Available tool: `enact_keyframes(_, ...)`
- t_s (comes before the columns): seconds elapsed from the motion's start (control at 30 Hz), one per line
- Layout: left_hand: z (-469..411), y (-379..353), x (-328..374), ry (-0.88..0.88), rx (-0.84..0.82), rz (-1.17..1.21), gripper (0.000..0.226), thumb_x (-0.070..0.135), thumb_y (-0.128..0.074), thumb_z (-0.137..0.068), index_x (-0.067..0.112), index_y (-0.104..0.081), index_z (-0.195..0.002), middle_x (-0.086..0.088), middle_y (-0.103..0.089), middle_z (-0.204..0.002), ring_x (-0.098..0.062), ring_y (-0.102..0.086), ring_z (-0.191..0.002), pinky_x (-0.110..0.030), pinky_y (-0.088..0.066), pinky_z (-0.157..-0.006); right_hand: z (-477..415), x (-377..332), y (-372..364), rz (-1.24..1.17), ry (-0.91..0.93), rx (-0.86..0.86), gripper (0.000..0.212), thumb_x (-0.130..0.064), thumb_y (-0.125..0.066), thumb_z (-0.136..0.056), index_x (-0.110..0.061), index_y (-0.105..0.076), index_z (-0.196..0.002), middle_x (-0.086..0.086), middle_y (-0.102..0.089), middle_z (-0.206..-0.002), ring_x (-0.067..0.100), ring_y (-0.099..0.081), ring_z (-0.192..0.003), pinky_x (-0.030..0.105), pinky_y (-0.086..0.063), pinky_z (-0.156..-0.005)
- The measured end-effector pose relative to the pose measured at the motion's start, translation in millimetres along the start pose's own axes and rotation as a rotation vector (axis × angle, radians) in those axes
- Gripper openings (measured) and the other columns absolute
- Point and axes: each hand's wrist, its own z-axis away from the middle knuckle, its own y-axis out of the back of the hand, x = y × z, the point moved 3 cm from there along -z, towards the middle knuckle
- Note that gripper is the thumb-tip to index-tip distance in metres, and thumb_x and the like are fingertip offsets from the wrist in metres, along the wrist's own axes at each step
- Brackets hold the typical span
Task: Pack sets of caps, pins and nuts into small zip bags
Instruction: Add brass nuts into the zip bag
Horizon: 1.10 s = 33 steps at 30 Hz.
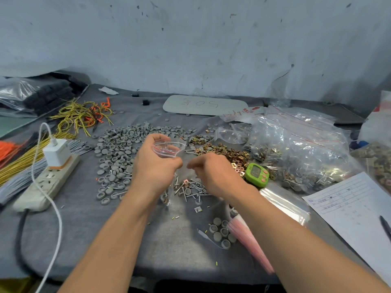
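My left hand [155, 163] holds a small clear zip bag [168, 148] with a red seal line, its mouth spread wide above the table. My right hand [211, 170] hovers just to the right of it, fingers pinched together; whether anything sits between them I cannot tell. Grey round caps [118, 149] lie in a wide heap to the left. Brass square nuts [224, 151] are piled behind the right hand. Metal pins [190, 188] lie scattered below both hands. A few caps [221, 231] sit nearer to me beside a stack of pink-edged zip bags [249, 235].
A green timer [257, 173] stands right of my right hand. Large clear bags of packed sets [296, 144] fill the right side, a paper sheet [357, 208] with a pen [386, 228] lies at the far right. A power strip [48, 180] with a white charger, and wire bundles [82, 115], occupy the left.
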Motion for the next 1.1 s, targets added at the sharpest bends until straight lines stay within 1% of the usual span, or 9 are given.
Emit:
enact_keyframes(0.07, 1, 0, 0, -0.001, 0.002, -0.006, 0.054, 0.016, -0.07, -0.052, 0.034, -0.06, -0.102, 0.009, -0.075, -0.089, -0.015, -0.073, -0.087, -0.043, -0.06, -0.083, 0, -8, -11, 0.092, 0.056, -0.067, 0.039, -0.004, -0.053, -0.103, -0.024, -0.073, -0.129, 0.001, -0.071, -0.132, 0.021, -0.066, -0.121, 0.033, -0.05, -0.106)
enact_keyframes(0.3, 1, 7, -2, 0.009, -0.01, -0.045, 0.053, 0.017, -0.072, -0.053, 0.035, -0.06, -0.101, 0.006, -0.075, -0.095, -0.019, -0.072, -0.092, -0.05, -0.057, -0.091, -10, -15, -20, 0.271, 0.067, -0.25, 0.032, -0.009, -0.061, -0.096, -0.025, -0.076, -0.118, 0.004, -0.075, -0.112, 0.026, -0.07, -0.103, 0.034, -0.058, -0.09)
enact_keyframes(0.43, -1, 13, -4, 0.02, -0.01, -0.041, 0.055, 0.015, -0.073, -0.052, 0.036, -0.061, -0.103, 0.006, -0.075, -0.097, -0.018, -0.072, -0.093, -0.051, -0.057, -0.092, -8, -13, -21, 0.248, 0.07, -0.188, 0.02, -0.003, -0.063, -0.088, -0.019, -0.075, -0.09, 0.006, -0.076, -0.093, 0.026, -0.072, -0.09, 0.03, -0.057, -0.073)
enact_keyframes(0.5, -2, 15, -5, 0.021, -0.001, -0.036, 0.056, 0.014, -0.073, -0.052, 0.035, -0.061, -0.102, 0.006, -0.075, -0.096, -0.017, -0.072, -0.092, -0.05, -0.058, -0.091, -9, -10, -16, 0.159, 0.034, -0.165, 0.023, -0.004, -0.065, -0.088, -0.025, -0.069, -0.078, 0.0, -0.074, -0.086, 0.02, -0.07, -0.084, 0.027, -0.055, -0.071)
enact_keyframes(0.6, -2, 16, -4, 0.016, 0.001, -0.044, 0.055, 0.017, -0.072, -0.051, 0.037, -0.061, -0.101, 0.008, -0.075, -0.093, -0.015, -0.072, -0.09, -0.047, -0.058, -0.09, -10, -3, -4, -0.096, -0.059, -0.107, 0.025, -0.007, -0.073, -0.089, -0.025, -0.068, -0.073, -0.008, -0.069, -0.075, 0.008, -0.064, -0.069, 0.017, -0.045, -0.057)
enact_keyframes(0.7, -2, 16, -4, 0.004, -0.005, -0.074, 0.055, 0.021, -0.073, -0.05, 0.039, -0.06, -0.1, 0.009, -0.074, -0.094, -0.015, -0.072, -0.091, -0.047, -0.058, -0.089, -4, 4, 6, -0.41, -0.14, -0.093, 0.016, -0.002, -0.073, -0.089, -0.015, -0.073, -0.08, 0.001, -0.075, -0.071, 0.012, -0.062, -0.059, 0.017, -0.046, -0.048)
enact_keyframes(0.8, -3, 15, -4, -0.015, -0.011, -0.097, 0.052, 0.019, -0.073, -0.054, 0.039, -0.059, -0.1, 0.009, -0.074, -0.094, -0.016, -0.071, -0.09, -0.048, -0.058, -0.087, -1, 7, 9, -0.645, -0.14, -0.158, 0.015, 0.001, -0.07, -0.092, -0.011, -0.075, -0.087, 0.007, -0.077, -0.075, 0.012, -0.06, -0.058, 0.02, -0.048, -0.054)
enact_keyframes(0.9, -2, 13, -5, -0.027, -0.018, -0.11, 0.052, 0.017, -0.072, -0.056, 0.039, -0.059, -0.101, 0.01, -0.074, -0.094, -0.019, -0.071, -0.092, -0.048, -0.059, -0.086, 1, 9, 11, -0.751, -0.15, -0.2, 0.012, -0.001, -0.067, -0.097, -0.01, -0.073, -0.09, 0.008, -0.077, -0.076, 0.013, -0.061, -0.059, 0.022, -0.047, -0.056)
enact_keyframes(1.1, -1, 11, -6, -0.057, -0.032, -0.147, 0.052, 0.009, -0.077, -0.067, 0.042, -0.057, -0.102, 0.012, -0.073, -0.095, -0.014, -0.07, -0.087, -0.037, -0.057, -0.072, 7, 7, 16, -0.867, -0.2, -0.25, 0.008, -0.003, -0.061, -0.101, -0.003, -0.069, -0.099, 0.01, -0.076, -0.078, 0.013, -0.065, -0.059, 0.018, -0.05, -0.052)
